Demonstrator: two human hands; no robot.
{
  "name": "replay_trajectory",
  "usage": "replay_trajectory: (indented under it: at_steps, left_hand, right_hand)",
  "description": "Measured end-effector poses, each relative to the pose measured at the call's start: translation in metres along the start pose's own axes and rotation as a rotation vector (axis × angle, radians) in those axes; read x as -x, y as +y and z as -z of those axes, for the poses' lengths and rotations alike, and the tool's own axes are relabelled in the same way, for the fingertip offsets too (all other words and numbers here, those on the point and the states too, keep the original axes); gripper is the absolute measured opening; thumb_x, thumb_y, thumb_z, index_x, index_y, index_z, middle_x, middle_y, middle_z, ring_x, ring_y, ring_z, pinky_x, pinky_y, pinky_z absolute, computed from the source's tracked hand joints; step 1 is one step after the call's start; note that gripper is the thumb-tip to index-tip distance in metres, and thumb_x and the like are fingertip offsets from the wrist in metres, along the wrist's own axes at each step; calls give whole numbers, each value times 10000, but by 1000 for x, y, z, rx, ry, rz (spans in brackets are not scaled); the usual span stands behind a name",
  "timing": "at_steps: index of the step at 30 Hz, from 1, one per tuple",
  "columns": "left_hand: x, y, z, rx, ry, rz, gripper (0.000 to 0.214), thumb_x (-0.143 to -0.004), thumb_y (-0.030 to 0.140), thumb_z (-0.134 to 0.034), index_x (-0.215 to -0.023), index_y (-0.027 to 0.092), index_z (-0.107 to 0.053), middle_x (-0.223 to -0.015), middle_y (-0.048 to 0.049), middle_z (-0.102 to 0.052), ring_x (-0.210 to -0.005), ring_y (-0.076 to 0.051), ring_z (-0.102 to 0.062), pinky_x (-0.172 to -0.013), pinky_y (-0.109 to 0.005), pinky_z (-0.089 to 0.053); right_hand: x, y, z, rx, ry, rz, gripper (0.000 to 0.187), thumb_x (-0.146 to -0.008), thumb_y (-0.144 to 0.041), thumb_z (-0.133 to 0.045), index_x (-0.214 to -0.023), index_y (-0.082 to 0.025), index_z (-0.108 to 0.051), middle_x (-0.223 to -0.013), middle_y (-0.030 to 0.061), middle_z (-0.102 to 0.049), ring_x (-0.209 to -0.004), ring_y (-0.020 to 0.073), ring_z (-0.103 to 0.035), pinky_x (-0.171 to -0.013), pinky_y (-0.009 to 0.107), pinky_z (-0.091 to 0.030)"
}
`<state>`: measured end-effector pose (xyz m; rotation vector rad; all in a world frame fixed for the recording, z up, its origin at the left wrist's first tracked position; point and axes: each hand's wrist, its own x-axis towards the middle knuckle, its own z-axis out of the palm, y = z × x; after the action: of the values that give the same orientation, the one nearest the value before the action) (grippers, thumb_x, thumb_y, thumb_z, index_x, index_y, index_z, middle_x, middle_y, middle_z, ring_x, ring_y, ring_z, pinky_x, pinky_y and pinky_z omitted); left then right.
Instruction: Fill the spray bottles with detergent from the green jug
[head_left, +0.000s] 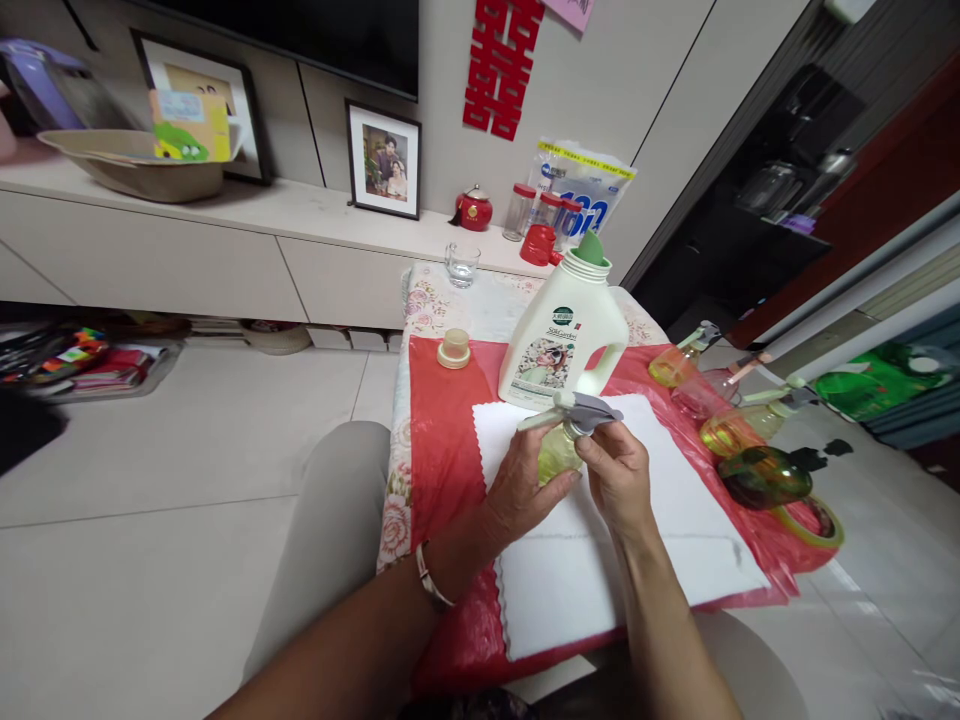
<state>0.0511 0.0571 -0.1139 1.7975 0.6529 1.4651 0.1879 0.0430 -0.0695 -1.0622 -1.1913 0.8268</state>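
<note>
A small clear spray bottle (556, 458) with yellow-green liquid is upright, slightly tilted, above the white mat. My left hand (516, 488) is wrapped round its body. The fingers of my right hand (619, 474) pinch the collar just under the grey and pale green trigger head (589, 409), which sits on the bottle's neck. Right behind it stands a large cream detergent jug (555, 330) with a green spout and no cap on. A translucent cap (454, 348) rests on the red plastic sheet, left of the jug.
The white mat (570, 580) lies on a red plastic sheet (442, 430). Several filled spray bottles, including a dark green one (765, 476), line the right edge near a tape roll (814, 522). A glass cup (462, 265) and red-lidded jars (519, 212) are at the back.
</note>
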Motion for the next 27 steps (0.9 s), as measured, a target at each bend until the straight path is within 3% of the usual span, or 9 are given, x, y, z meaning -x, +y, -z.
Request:
replay_trajectory:
  at_steps: [5, 11, 19, 27]
  left_hand:
    - [-3, 4, 3, 9, -11, -44, 688, -876, 152, -668, -1466, 268, -333, -1423, -120, -500, -1332, -292, -506, -1130, -532, -446]
    - [-6, 8, 4, 18, -11, -38, 649, -891, 157, -659, -1455, 257, -354, -1395, -117, -523, -1319, -282, -519, -1136, -505, -441]
    - [-4, 6, 4, 13, -3, -58, 708, -876, 136, -659, -1483, 274, -321, -1428, -115, -494, -1346, -284, -500, -1147, -499, -435]
    - [-5, 6, 3, 5, -2, -67, 704, -857, 102, -658, -1462, 281, -346, -1417, -107, -513, -1340, -279, -510, -1148, -497, -438]
  right_hand:
    - [-2, 4, -5, -14, 55, 12, 421, -724, -355, -848, -1081, -215, -674, -1066, 53, -694, -1000, 210, -638, -944, 383, -500]
    - [1, 1, 0, -29, -50, -23, 355, -791, -438, -783, -1060, -214, -726, -1135, 92, -703, -1043, 257, -654, -949, 438, -515]
    - [1, 4, 1, 14, 46, -1, 352, -747, -336, -844, -1044, -207, -706, -997, 31, -678, -944, 179, -622, -876, 315, -497]
    - [6, -3, -7, 58, 68, 31, 369, -764, -357, -824, -1077, -211, -693, -1051, 39, -664, -991, 193, -608, -909, 330, -482]
